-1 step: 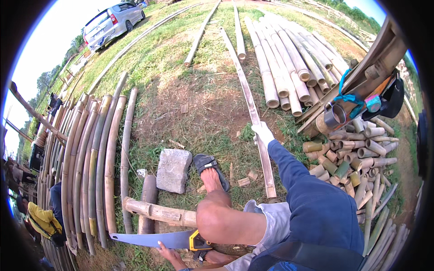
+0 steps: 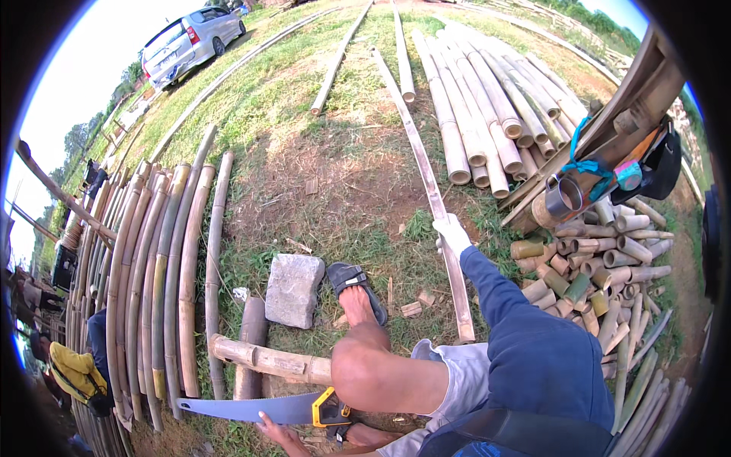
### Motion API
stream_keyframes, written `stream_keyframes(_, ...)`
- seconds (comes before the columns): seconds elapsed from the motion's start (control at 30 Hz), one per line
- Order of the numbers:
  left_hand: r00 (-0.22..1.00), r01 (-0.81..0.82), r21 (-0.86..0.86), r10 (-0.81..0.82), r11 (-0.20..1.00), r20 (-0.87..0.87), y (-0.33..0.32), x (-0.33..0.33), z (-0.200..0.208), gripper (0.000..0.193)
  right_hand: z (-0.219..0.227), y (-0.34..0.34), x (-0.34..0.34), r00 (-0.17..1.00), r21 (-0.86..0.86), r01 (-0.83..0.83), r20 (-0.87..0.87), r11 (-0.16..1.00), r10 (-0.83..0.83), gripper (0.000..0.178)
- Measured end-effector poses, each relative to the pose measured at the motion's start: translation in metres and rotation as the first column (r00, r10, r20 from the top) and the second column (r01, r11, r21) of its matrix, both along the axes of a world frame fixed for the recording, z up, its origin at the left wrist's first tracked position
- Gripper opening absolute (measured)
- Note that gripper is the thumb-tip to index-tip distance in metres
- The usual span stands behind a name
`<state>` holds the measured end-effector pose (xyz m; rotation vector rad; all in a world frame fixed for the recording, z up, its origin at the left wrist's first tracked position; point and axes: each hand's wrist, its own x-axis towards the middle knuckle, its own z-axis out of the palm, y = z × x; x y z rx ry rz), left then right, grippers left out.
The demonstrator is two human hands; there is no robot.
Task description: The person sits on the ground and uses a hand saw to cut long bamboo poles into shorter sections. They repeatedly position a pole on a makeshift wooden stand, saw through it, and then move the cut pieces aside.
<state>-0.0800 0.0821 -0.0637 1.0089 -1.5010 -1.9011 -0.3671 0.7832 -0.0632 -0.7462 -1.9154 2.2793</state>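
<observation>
My right hand [image 2: 453,233], in a white glove, is closed around a long split bamboo strip [image 2: 426,179] that runs away from me across the ground. Below, my bare left hand [image 2: 279,433] is at the lower edge of a hand saw's blade [image 2: 251,410], thumb against the metal and the other fingers partly hidden. The saw's yellow and black handle [image 2: 329,409] lies beside my bent knee, teeth upward. A bamboo pole [image 2: 274,359] lies under my knee, resting across a darker short bamboo piece [image 2: 252,335]. My sandalled foot [image 2: 356,293] is next to a grey stone block [image 2: 295,289].
Bamboo poles [image 2: 164,282] lie side by side at left, where a person in yellow [image 2: 76,371] is beyond. More poles [image 2: 487,107] are stacked far right. Cut bamboo pieces [image 2: 594,266] are heaped at right under a wooden frame with a metal mug [image 2: 563,198]. A silver car [image 2: 186,46] stands far left.
My right hand and the strip's near end have shifted slightly right and toward me. The saw and my left hand have moved a little left and nearer.
</observation>
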Motion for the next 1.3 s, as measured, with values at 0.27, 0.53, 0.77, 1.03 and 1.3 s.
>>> stream_keyframes(0.27,0.97,-0.026,-0.51,-0.102,0.86,-0.221,-0.05,-0.06,0.235,0.056,0.015,-0.005,0.092,0.999,-0.082,0.019,-0.027,0.996,-0.022,0.049)
stream_keyframes(0.53,0.879,0.147,-0.815,-0.452,0.561,-0.153,0.112,-0.137,0.402,0.042,0.005,0.029,0.071,0.985,0.363,0.163,-0.013,0.918,-0.169,0.069)
stream_keyframes(0.77,0.636,0.413,-0.758,-0.756,0.505,-0.157,0.292,-0.2,0.43,0.035,0.098,0.013,0.056,0.971,0.79,0.162,-0.233,0.592,0.045,0.081)
stream_keyframes(1.03,0.182,0.877,-0.463,-0.981,0.132,0.065,0.454,-0.223,0.377,0.033,0.294,0.0,0.094,0.572,0.236,-0.512,-0.624,0.826,0.533,0.057)
stream_keyframes(1.3,-0.022,0.861,-0.452,-0.905,-0.233,0.425,0.466,-0.183,0.326,0.054,0.169,0.089,0.177,0.76,0.425,-0.536,-0.135,0.73,0.636,0.054)
